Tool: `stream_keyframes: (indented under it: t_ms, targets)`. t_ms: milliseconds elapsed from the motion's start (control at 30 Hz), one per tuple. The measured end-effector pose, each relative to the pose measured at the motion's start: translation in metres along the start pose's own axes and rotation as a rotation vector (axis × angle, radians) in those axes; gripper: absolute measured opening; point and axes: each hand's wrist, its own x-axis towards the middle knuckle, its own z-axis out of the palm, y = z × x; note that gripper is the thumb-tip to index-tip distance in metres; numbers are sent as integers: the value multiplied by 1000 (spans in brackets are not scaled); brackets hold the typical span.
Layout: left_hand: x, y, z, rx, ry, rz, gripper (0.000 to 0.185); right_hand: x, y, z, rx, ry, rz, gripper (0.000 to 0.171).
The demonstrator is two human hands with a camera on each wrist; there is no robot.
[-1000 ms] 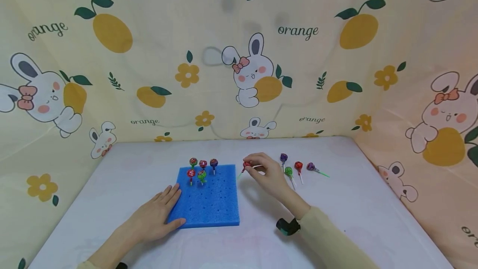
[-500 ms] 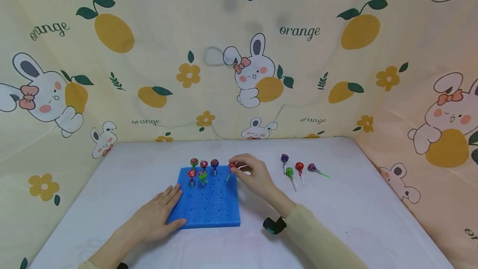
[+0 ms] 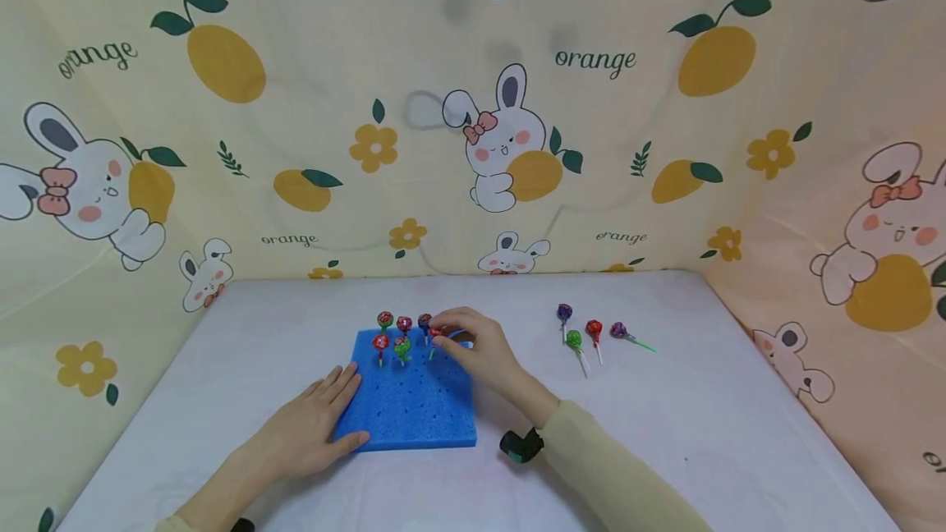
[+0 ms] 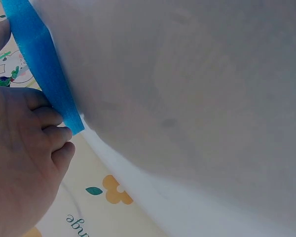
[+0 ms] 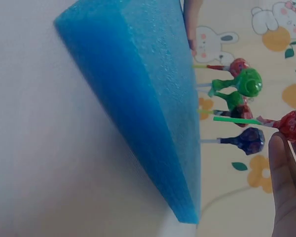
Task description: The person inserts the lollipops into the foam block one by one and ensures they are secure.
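Note:
A blue foam block (image 3: 414, 409) with rows of holes lies on the white table. Several lollipops (image 3: 401, 325) stand upright in its far left holes. My right hand (image 3: 473, 350) pinches a red lollipop (image 3: 436, 333) over the block's far side, its green stick (image 5: 234, 120) pointing at the foam (image 5: 153, 98). My left hand (image 3: 314, 425) lies flat against the block's near left edge, fingers straight, fingertips (image 4: 54, 129) touching the foam (image 4: 44, 64).
Several loose lollipops (image 3: 591, 333), purple, green and red, lie on the table (image 3: 702, 425) to the right of the block. Printed cloth walls (image 3: 473, 121) close in the back and both sides.
My right hand has carried the red lollipop leftwards from beside the block to above its far holes. The left hand has stayed on the block's edge.

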Motion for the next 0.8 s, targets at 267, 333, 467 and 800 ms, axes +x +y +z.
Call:
stream_keyframes:
  t_ms: [267, 333, 467, 800]
  targets:
    - [1, -1, 1, 9, 4, -4, 95, 1, 5, 9, 20, -10, -19, 23]
    - [1, -1, 1, 9, 6, -6, 95, 2, 6, 10, 14, -15, -12, 23]
    - [1, 0, 0, 4, 6, -2, 96, 2, 8, 13, -6, -22, 7, 24]
    - [2, -2, 2, 7, 5, 1, 96, 3, 7, 15, -22, -30, 12, 25]
